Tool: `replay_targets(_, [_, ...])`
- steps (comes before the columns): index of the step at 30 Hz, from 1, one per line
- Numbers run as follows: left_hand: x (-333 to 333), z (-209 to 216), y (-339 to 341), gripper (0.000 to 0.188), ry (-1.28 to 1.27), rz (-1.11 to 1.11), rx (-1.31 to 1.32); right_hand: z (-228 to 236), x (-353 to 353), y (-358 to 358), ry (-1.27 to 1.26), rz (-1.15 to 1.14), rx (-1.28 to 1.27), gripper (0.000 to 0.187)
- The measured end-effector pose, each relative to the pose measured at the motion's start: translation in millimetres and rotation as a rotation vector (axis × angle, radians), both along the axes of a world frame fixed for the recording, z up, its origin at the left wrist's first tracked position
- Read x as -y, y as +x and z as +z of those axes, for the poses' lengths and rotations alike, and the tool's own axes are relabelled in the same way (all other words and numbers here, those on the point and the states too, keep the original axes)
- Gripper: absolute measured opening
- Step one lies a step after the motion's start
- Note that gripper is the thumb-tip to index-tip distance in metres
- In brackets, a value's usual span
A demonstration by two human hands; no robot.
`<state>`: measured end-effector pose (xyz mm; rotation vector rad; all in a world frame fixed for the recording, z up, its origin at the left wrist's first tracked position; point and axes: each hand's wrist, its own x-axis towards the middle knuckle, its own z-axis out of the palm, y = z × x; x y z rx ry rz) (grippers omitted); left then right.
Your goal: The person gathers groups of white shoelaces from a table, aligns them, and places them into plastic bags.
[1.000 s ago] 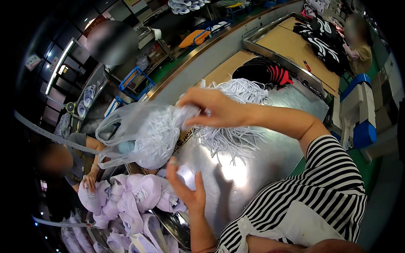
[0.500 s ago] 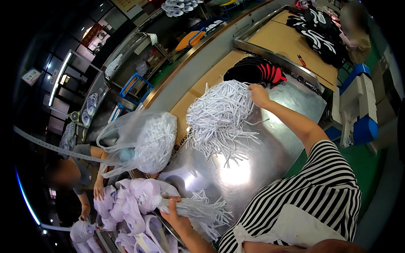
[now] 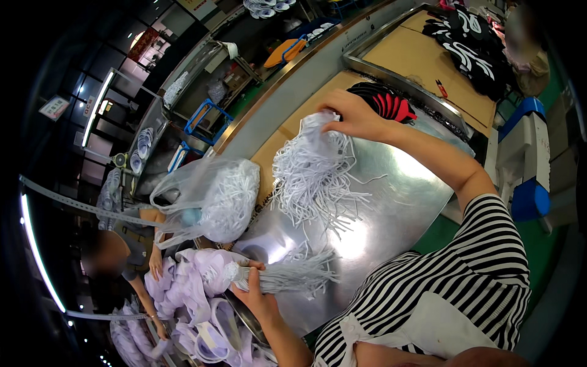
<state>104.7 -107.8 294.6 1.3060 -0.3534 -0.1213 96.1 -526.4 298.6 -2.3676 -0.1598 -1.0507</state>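
My left hand (image 3: 258, 296) is closed around one end of a bundle of white shoelaces (image 3: 299, 273), whose loose ends fan out over the metal table. Beside that hand lie pale lavender shoe uppers (image 3: 211, 269). Farther off, my right hand (image 3: 351, 116) grips the top of a larger heap of white shoelaces (image 3: 312, 174), raising part of it. Strands hang and spread below it on the shiny metal table (image 3: 397, 202). Just past my right hand is a fanned stack of flat black and red pieces (image 3: 391, 105).
A clear plastic bag (image 3: 229, 202) full of white laces stands at left. A co-worker's hand (image 3: 156, 266) touches the lavender uppers. Red-handled snips (image 3: 441, 88) lie on cardboard (image 3: 400, 52) at far right, near black pieces with white markings (image 3: 468, 55). A blue-and-white machine (image 3: 526, 159) stands right.
My right hand has moved left over the heap's top and lifted some laces. My left hand keeps its bundle. The co-worker's lower hand has shifted right, away from a lavender upper.
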Motion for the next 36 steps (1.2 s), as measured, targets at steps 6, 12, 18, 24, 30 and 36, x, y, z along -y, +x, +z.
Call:
replay_targets(6, [60.7, 76.8, -9.3, 0.069, 0.009, 0.046, 0.572, 142.9, -94.5, 4.9, -0.035, 0.553, 0.263, 0.035])
replay_targets(12, [76.8, 66.3, -10.3, 0.064, -0.048, 0.014, 0.167, 144.5, -156.4, 15.9, -0.196, 0.801, 0.213, 0.039])
replay_targets(18, [37.5, 11.9, -10.7, 0.054, -0.126, 0.047, -0.272, 55.3, -97.4, 68.2, 0.279, 0.693, -0.372, 0.042])
replay_targets(24, [12.1, 15.0, -16.8, 0.058, -0.357, 0.053, -0.275, -144.4, -12.8, 161.9, -0.036, 0.255, -0.504, 0.031])
replay_targets(30, [20.4, -1.7, -8.1, 0.053, -0.309, 0.190, -0.321, -184.4, -79.1, 222.4, -0.388, 0.217, -0.500, 0.041])
replay_targets(36, [-3.1, -18.7, -1.8, 0.053, -0.378, 0.299, -0.344, -206.0, -39.1, 215.6, -0.344, 0.062, -0.597, 0.041])
